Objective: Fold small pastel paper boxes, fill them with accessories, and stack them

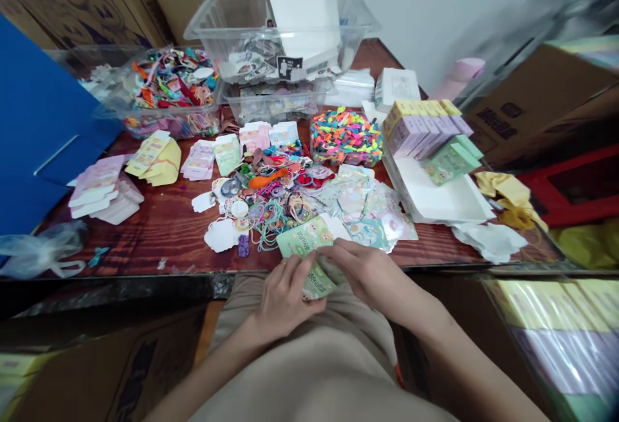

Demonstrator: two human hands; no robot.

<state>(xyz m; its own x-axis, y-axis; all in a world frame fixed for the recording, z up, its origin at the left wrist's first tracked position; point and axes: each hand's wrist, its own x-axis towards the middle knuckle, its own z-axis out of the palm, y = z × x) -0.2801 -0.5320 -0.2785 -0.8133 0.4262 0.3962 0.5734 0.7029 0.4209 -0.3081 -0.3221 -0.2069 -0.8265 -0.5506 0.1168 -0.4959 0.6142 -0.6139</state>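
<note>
A flat green printed packaging box (pixel 320 282) is between my two hands at the table's front edge. My left hand (pixel 285 293) is closed around its left side. At its upper right, my right hand (pixel 360 270) has bent fingertips pinched together at the box's opening; what they grip is hidden. Another green printed box (pixel 304 236) lies just beyond my fingers on the table. Past it spreads a pile of hair ties and small trinkets (pixel 275 196), with clear printed packets (pixel 370 206) to its right.
Flattened purple cartons (pixel 104 190) and yellow cartons (pixel 155 157) lie at left. Plastic bins of colourful pieces (pixel 174 86) stand behind. At right, a white tray (pixel 435 196) holds upright boxes (pixel 420 128). A blue panel (pixel 43 125) borders the left side.
</note>
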